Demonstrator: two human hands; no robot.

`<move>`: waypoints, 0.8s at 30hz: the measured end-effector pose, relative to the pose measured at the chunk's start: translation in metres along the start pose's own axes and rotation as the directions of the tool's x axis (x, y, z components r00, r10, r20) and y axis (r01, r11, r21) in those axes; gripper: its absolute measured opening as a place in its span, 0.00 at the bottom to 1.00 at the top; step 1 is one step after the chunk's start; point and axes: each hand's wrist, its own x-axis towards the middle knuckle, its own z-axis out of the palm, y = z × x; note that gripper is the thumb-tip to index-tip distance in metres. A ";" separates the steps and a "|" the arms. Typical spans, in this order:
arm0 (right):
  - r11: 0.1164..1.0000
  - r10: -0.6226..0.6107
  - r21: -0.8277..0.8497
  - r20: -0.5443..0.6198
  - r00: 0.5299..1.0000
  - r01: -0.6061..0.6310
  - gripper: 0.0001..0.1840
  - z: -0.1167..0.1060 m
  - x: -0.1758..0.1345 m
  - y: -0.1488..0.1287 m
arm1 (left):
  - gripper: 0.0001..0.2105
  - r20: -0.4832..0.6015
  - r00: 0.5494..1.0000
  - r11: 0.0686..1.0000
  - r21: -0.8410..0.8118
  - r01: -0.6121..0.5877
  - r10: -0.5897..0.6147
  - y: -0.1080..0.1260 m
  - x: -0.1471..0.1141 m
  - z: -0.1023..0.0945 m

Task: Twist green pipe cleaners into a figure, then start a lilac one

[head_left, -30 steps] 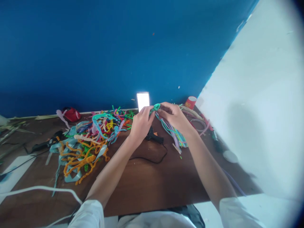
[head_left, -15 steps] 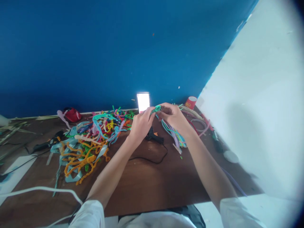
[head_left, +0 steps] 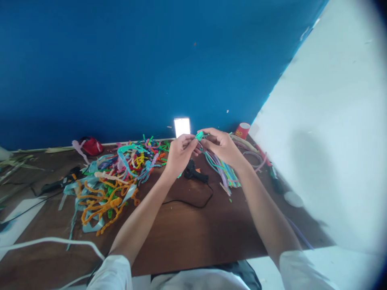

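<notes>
Between my two hands is a small coil of turquoise-green pipe cleaner (head_left: 199, 136), raised above the table. My left hand (head_left: 180, 153) pinches it from the left with thumb and fingers. From the other side, the fingertips of my right hand (head_left: 218, 142) are closed on its right part. A black glue gun (head_left: 196, 174) with a cord lies on the table just below my hands. Under my right wrist spreads a bundle of straight pastel pipe cleaners (head_left: 225, 173). Behind my left hand stands a phone (head_left: 182, 127) with a bright white screen, leaning on the wall.
A tangled heap of bent, colourful pipe cleaners (head_left: 121, 173) covers the left of the brown table (head_left: 181, 237). A red pouch (head_left: 92, 146) and a red paper cup (head_left: 242, 130) stand by the blue wall. A second black tool (head_left: 60, 182) and a white cable (head_left: 54, 240) lie at left.
My left hand has turned and shifted slightly, showing more of its fingers. The turquoise-green coil looks more compact and upright between my fingertips. The things on the table have stayed put.
</notes>
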 end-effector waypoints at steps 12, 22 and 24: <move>0.994 -0.095 -0.056 0.052 0.994 0.098 0.17 -0.011 -0.006 -0.011 | 0.12 0.398 0.889 0.885 -0.297 0.358 -0.226 0.010 0.001 -0.009; 0.997 -0.071 -0.033 -0.089 0.993 0.068 0.18 -0.004 -0.003 -0.006 | 0.11 0.093 0.981 0.922 0.336 -0.191 0.170 -0.004 0.001 -0.003; 0.999 -0.048 0.004 -0.102 0.994 0.049 0.18 -0.001 -0.002 -0.005 | 0.08 0.094 0.959 0.802 0.531 -0.275 0.267 -0.003 -0.001 -0.003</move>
